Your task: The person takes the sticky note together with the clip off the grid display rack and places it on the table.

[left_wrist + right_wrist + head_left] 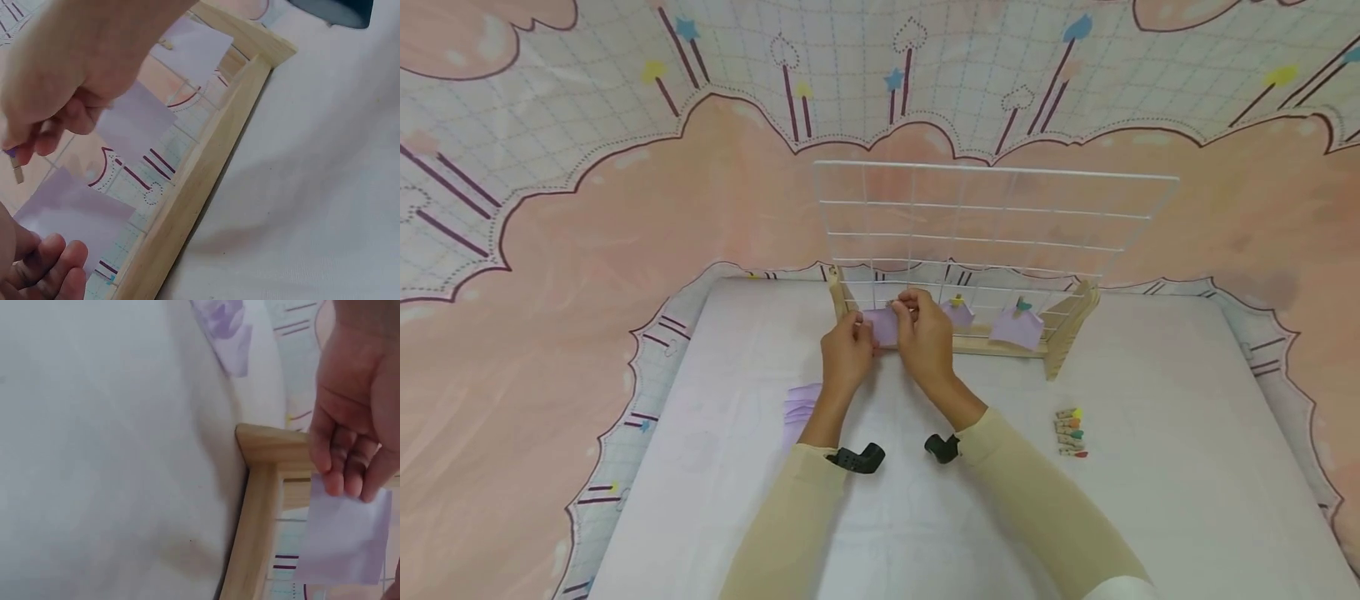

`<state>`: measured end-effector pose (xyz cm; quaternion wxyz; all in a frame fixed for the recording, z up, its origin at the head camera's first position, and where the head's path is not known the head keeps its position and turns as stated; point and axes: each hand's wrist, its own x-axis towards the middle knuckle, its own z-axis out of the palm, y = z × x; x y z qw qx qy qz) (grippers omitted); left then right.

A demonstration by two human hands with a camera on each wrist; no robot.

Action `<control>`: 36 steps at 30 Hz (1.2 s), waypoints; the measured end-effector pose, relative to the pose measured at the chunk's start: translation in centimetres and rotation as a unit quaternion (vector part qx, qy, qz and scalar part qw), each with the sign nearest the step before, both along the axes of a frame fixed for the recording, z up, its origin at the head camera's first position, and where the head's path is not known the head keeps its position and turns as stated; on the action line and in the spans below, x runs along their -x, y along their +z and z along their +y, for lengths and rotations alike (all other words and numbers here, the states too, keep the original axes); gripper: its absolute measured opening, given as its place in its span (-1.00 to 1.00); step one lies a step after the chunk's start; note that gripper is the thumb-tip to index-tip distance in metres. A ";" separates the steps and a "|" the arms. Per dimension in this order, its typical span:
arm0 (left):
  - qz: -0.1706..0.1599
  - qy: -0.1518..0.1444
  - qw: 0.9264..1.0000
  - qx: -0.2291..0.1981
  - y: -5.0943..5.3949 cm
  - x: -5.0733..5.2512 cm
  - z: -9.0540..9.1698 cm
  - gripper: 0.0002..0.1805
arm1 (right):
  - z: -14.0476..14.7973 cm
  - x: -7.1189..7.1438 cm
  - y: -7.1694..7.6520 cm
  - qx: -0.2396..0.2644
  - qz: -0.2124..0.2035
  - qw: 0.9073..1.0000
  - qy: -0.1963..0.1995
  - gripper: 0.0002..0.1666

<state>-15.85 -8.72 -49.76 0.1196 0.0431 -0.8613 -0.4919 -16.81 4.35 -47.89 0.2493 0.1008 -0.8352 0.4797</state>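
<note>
My left hand (847,352) pinches the left edge of a small purple paper sheet (882,327), which lies against the lower wires of a white grid rack (1000,208). Close by, my right hand (927,337) holds a small wooden clothespin (17,173) with a purple bit between its fingertips, beside the sheet's upper edge. In the right wrist view the left fingers grip one edge of the sheet (347,540). To the right, a purple sheet (957,313) hangs under a yellow-topped clothespin (957,299), and another sheet (1017,329) under a green-topped one (1022,305).
A fanned stack of purple sheets (800,408) lies on the white table left of my left forearm. Several clothespins with coloured tops (1070,433) sit in a column at the right. The rack's wooden base (1067,333) stands near the table's back edge, before a patterned cloth (760,192).
</note>
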 end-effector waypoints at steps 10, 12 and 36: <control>-0.026 -0.010 0.999 -0.031 1.3 -1.8 -1.2 -0.82 | 2.1 -1.6 0.6 0.150 -0.112 0.978 0.092 -0.84; -0.034 -0.013 0.999 -0.036 1.5 -2.2 -1.4 -0.82 | 2.6 -1.9 0.7 0.175 -0.131 0.969 0.112 -0.83; -0.116 0.004 0.993 -0.036 2.6 -8.3 -6.8 -0.78 | 10.4 -5.9 1.9 0.252 -0.253 0.918 0.173 -0.72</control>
